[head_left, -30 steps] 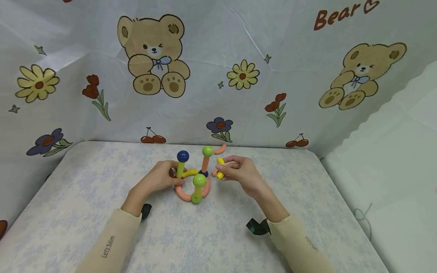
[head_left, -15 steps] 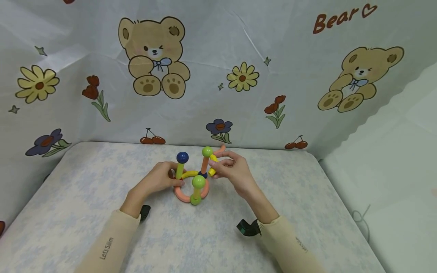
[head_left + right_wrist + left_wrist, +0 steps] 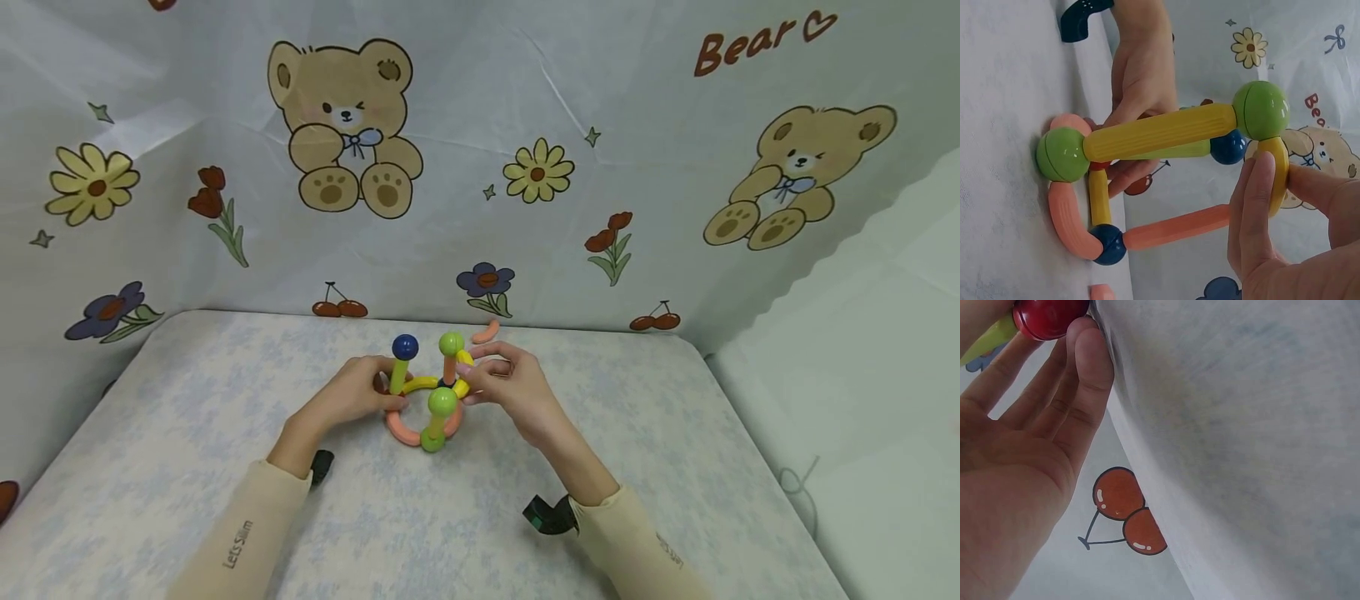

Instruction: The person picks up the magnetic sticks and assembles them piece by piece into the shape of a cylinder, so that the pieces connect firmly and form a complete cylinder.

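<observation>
A frame of magnetic rods and balls stands on the table: a ring of curved orange rods (image 3: 1072,222) and a yellow one (image 3: 420,383), with upright rods. Green balls (image 3: 442,402) and a dark blue ball (image 3: 405,347) top the uprights. My left hand (image 3: 358,387) holds the red ball (image 3: 1050,315) at the ring's left. Between thumb and fingers, my right hand (image 3: 513,387) pinches a curved yellow rod (image 3: 1277,172) beside the upper green balls. One end appears against a green ball (image 3: 1262,109); whether it is joined, I cannot tell. Fingers hide the orange upright's (image 3: 1175,228) top.
A loose curved orange rod (image 3: 486,332) lies behind the frame, near the printed backdrop cloth (image 3: 420,258). Another orange piece (image 3: 1102,292) shows at the bottom of the right wrist view. The tabletop (image 3: 420,525) has a pale blue pattern.
My right hand has moved left, bringing the curved yellow rod up against the frame's upper part. The orange upright's green ball has shifted slightly forward. My left hand stays at the red ball.
</observation>
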`<control>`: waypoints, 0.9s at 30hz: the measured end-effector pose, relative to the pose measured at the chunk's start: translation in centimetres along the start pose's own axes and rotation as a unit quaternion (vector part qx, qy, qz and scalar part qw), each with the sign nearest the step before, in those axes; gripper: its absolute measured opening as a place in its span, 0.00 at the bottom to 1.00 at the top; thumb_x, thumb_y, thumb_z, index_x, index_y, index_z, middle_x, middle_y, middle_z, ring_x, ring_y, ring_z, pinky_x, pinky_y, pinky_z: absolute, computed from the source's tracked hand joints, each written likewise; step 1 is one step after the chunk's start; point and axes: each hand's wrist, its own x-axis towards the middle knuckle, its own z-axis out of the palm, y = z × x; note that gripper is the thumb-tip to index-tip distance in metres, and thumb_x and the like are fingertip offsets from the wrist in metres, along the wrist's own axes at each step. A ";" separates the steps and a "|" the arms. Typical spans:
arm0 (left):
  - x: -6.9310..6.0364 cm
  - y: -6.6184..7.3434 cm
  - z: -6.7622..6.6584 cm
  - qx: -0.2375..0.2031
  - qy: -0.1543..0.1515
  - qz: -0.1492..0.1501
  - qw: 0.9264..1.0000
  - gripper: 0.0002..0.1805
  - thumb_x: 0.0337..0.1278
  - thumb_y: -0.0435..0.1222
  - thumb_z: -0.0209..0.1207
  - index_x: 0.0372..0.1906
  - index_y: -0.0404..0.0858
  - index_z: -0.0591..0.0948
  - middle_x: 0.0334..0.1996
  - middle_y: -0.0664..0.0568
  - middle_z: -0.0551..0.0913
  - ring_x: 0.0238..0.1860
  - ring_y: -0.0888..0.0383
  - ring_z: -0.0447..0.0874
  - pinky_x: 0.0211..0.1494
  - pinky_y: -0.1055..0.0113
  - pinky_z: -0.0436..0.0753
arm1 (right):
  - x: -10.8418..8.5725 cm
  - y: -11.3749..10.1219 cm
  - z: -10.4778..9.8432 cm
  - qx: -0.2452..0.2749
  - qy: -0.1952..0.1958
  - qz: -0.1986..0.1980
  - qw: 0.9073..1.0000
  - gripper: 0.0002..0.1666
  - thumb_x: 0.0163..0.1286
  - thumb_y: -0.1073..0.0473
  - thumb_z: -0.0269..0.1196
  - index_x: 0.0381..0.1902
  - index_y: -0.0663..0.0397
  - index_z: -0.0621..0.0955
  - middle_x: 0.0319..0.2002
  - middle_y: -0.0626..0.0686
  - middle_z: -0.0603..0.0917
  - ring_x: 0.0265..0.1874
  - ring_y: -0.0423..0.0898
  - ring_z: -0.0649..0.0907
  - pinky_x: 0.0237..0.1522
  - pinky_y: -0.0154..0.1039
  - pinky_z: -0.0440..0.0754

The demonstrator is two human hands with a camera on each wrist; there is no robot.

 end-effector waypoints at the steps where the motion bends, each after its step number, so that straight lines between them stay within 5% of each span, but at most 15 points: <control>1: 0.0 0.0 0.0 0.001 0.001 0.002 1.000 0.19 0.57 0.40 0.77 0.51 0.38 0.87 0.31 0.50 0.84 0.29 0.56 0.78 0.32 0.62 0.76 | 0.0 -0.1 0.0 -0.001 -0.002 -0.002 1.000 0.25 0.73 0.57 0.71 0.61 0.61 0.77 0.41 0.58 0.89 0.32 0.48 0.90 0.49 0.55 0.89; 9: -0.2 0.1 -0.2 0.004 0.000 0.007 1.000 0.17 0.58 0.40 0.77 0.49 0.38 0.87 0.30 0.51 0.84 0.29 0.57 0.77 0.32 0.64 0.76 | 0.0 -0.2 -1.7 -0.069 -0.086 0.004 0.994 0.20 0.86 0.57 0.53 0.64 0.67 0.76 0.48 0.67 0.87 0.44 0.55 0.90 0.51 0.50 0.89; 12: -0.2 0.2 -0.2 0.009 0.000 0.010 1.000 0.16 0.57 0.39 0.77 0.48 0.38 0.87 0.30 0.51 0.83 0.29 0.57 0.77 0.32 0.65 0.75 | -0.2 0.8 -2.1 -0.172 -0.147 -0.015 0.974 0.17 0.78 0.66 0.59 0.61 0.66 0.79 0.50 0.67 0.87 0.48 0.58 0.89 0.50 0.45 0.89; 15: -0.2 0.3 -0.1 0.013 0.004 0.018 1.000 0.17 0.57 0.39 0.77 0.48 0.37 0.87 0.30 0.50 0.83 0.29 0.57 0.77 0.32 0.64 0.75 | -0.4 2.1 -1.1 -0.268 -0.180 -0.053 0.945 0.24 0.66 0.67 0.72 0.59 0.60 0.81 0.51 0.63 0.88 0.50 0.58 0.88 0.43 0.37 0.87; 18: -0.2 0.3 -0.1 0.006 0.014 0.029 0.999 0.18 0.56 0.38 0.77 0.50 0.38 0.88 0.32 0.50 0.83 0.31 0.56 0.77 0.34 0.63 0.76 | -0.4 3.4 0.5 -0.298 -0.167 -0.097 0.935 0.24 0.61 0.61 0.79 0.55 0.57 0.85 0.46 0.57 0.89 0.45 0.56 0.88 0.38 0.33 0.85; 23: -0.3 0.2 -0.3 -0.022 0.026 0.039 0.999 0.14 0.56 0.36 0.78 0.46 0.41 0.88 0.39 0.54 0.87 0.35 0.54 0.81 0.38 0.62 0.79 | -0.3 4.8 2.3 -0.291 -0.122 -0.160 0.935 0.13 0.62 0.59 0.79 0.43 0.52 0.90 0.38 0.47 0.91 0.34 0.47 0.87 0.35 0.33 0.86; 27: -0.3 0.1 -0.7 -0.024 0.017 0.032 0.999 0.10 0.57 0.37 0.77 0.41 0.43 0.88 0.36 0.55 0.88 0.35 0.54 0.83 0.39 0.62 0.80 | -0.2 5.0 2.6 -0.303 -0.094 -0.172 0.933 0.08 0.62 0.60 0.79 0.38 0.49 0.89 0.36 0.44 0.90 0.33 0.42 0.87 0.34 0.32 0.85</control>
